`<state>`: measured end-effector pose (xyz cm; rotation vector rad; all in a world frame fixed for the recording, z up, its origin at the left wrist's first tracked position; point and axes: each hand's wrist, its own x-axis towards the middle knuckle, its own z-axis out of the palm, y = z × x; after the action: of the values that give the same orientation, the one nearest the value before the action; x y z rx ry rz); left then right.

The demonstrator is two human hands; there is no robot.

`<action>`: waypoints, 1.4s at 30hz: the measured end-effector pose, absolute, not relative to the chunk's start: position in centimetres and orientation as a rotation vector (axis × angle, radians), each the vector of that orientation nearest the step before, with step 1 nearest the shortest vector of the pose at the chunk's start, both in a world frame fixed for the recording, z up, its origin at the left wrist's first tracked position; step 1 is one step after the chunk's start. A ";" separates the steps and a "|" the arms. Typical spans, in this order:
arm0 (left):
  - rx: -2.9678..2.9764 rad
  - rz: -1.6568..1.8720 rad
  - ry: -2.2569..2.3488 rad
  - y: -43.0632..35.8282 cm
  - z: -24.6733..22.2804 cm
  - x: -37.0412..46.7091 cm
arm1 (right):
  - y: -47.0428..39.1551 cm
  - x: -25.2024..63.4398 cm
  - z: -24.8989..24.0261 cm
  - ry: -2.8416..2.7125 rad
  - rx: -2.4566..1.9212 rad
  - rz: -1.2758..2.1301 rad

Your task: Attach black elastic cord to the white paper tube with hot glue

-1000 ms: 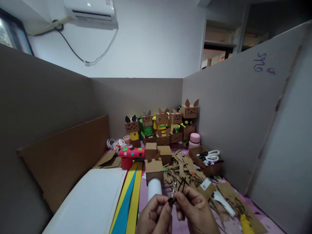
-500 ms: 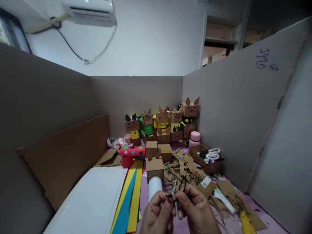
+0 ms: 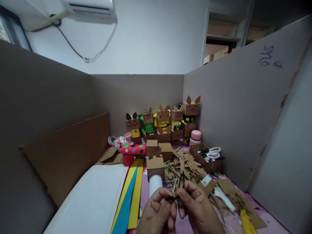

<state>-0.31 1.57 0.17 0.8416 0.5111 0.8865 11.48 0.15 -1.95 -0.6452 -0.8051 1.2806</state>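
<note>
My left hand and my right hand meet low in the middle of the view, fingertips almost touching. Between them are thin black strips, two ends of which stick up above my right fingers. My right thumb and forefinger pinch these strips, and my left fingers close on the dark lower part; its exact material is too small to tell. Just beyond my hands, a cardboard box head with small ears rests on a white tube.
Cardboard scraps are heaped right of the tube. Behind stand several cardboard animal figures. A box of scissors and a pink bottle are at right. White sheets, yellow strips and a red tube lie left.
My left thumb and fingers have rolled inward over the dark piece. The black strip ends have shifted slightly left and downward. The view has tilted a little.
</note>
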 end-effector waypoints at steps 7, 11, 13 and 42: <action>0.717 0.854 0.419 1.5 0.4 0.1 | 0.5 11.4 -2.1 -0.727 -0.620 1.381; 0.636 0.853 0.451 1.6 -0.5 0.0 | 0.4 11.3 -2.0 -0.800 -0.643 1.338; 0.655 0.860 0.472 1.6 -0.7 0.0 | 0.3 11.2 -2.0 -0.828 -0.677 1.302; 1.108 1.247 0.848 0.6 0.3 0.0 | 0.1 11.2 -1.4 -0.754 -0.719 1.270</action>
<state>-0.02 0.59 0.33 1.1083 0.8476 1.2473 11.19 0.10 -1.36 -0.7194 -0.7541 1.2696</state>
